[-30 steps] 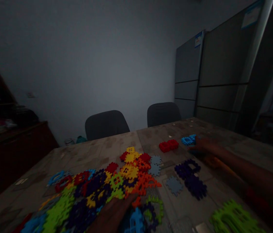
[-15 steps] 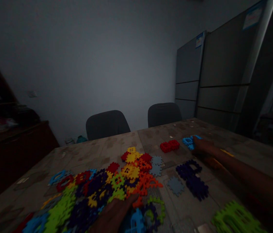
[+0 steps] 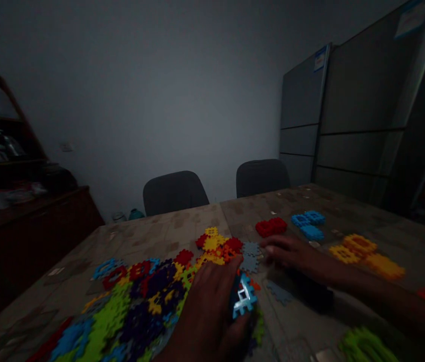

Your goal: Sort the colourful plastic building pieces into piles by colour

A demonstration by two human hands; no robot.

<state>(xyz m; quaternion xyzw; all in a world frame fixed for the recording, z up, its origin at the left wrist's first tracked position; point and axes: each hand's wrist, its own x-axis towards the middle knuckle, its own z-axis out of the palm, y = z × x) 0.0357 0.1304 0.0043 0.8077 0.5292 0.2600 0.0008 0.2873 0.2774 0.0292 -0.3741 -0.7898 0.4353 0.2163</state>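
Note:
My left hand [image 3: 212, 301] is closed round a light blue toothed building tile [image 3: 244, 296] with a window cut-out, held tilted above the pile's near right side. My right hand [image 3: 287, 254] hangs over the table just right of the light grey tiles [image 3: 250, 259], fingers stretched and apart, nothing seen in them. Below its wrist lies a dark purple stack [image 3: 312, 291], partly covered. A mixed pile of toothed tiles [image 3: 159, 281] in purple, green, red, yellow, orange and blue spreads left of and behind my left hand, which hides part of it.
Sorted by colour, red tiles [image 3: 271, 227], blue tiles [image 3: 308, 223], yellow-orange tiles [image 3: 366, 254] and green tiles [image 3: 365, 344] lie on the right of the patterned table [image 3: 182, 226]. Two dark chairs [image 3: 176, 193] stand at the far edge. A wooden shelf unit [image 3: 38, 216] is on the left.
My right hand has come back from the blue tiles on the right toward the middle. My left hand has risen from the pile with the light blue tile. The view has shifted slightly left.

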